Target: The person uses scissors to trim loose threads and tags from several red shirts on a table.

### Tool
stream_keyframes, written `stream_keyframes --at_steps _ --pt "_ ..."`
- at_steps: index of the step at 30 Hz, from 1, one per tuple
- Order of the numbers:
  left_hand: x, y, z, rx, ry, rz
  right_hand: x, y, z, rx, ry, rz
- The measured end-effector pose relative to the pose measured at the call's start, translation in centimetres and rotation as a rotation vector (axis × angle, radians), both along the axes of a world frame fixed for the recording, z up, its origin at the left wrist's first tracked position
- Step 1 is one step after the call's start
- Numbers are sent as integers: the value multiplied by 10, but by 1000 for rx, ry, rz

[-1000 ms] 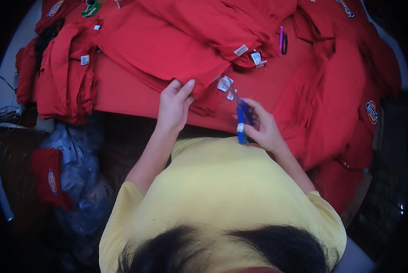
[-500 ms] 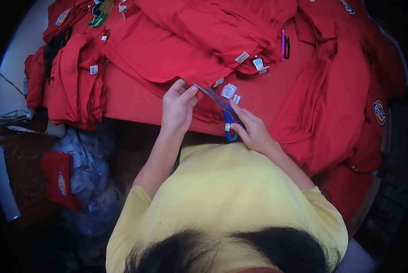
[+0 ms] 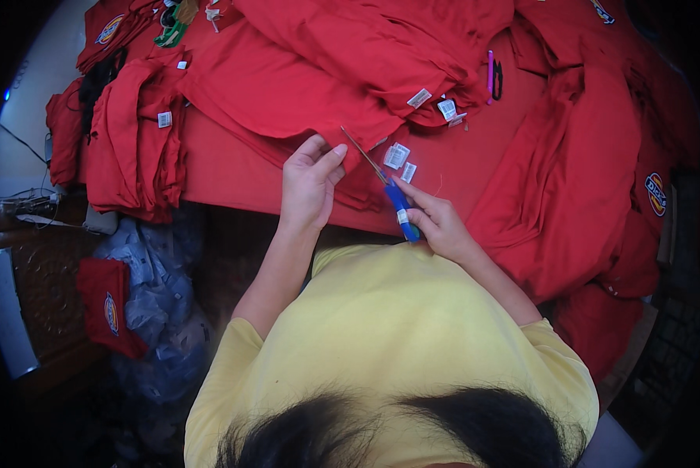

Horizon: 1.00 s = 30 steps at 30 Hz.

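Note:
My right hand (image 3: 436, 222) grips a pair of scissors (image 3: 397, 204) by blue handles. Their blades are together and point up and left, over the corner of a red garment (image 3: 287, 101). At that garment's near edge, my left hand (image 3: 314, 175) pinches the cloth between thumb and fingers; a fingertip is partly hidden by the fold. Just right of the blades, small white labels (image 3: 397, 156) lie on the red table cover. Another white tag (image 3: 419, 98) is on the garment's right side.
Folded red garments (image 3: 135, 140) hang over the table's left end, and more red clothing (image 3: 568, 179) is heaped at right. A pink pen-like tool (image 3: 490, 74) lies beside a black one. Plastic bags (image 3: 159, 296) and a red piece with a badge (image 3: 110, 306) are below left.
The scissor blades have closed, and the handles have turned and come together in my right hand. My left hand keeps its pinch at the cloth edge. The view has shifted slightly.

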<state>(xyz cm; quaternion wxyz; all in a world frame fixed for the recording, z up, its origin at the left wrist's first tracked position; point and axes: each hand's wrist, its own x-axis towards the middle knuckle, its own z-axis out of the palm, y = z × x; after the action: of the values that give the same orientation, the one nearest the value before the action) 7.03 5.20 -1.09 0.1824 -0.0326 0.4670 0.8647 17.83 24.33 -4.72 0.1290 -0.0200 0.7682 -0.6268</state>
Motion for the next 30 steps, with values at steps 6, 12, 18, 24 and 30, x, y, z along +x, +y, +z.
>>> stream_keyframes --at_steps 6,12,18,24,30 --pt "7 3 10 -119 33 25 0 -4 -1 5 94 -38" --pt "15 4 5 -181 62 5 -9 -8 2 -99 52 -54" --pt "2 -13 -23 6 120 -3 -11 -1 6 60 -20 1" --pt "12 -2 4 -176 36 48 -16 -6 13 83 96 44" --pt "12 -5 3 -116 64 9 -21 -4 10 15 50 39"
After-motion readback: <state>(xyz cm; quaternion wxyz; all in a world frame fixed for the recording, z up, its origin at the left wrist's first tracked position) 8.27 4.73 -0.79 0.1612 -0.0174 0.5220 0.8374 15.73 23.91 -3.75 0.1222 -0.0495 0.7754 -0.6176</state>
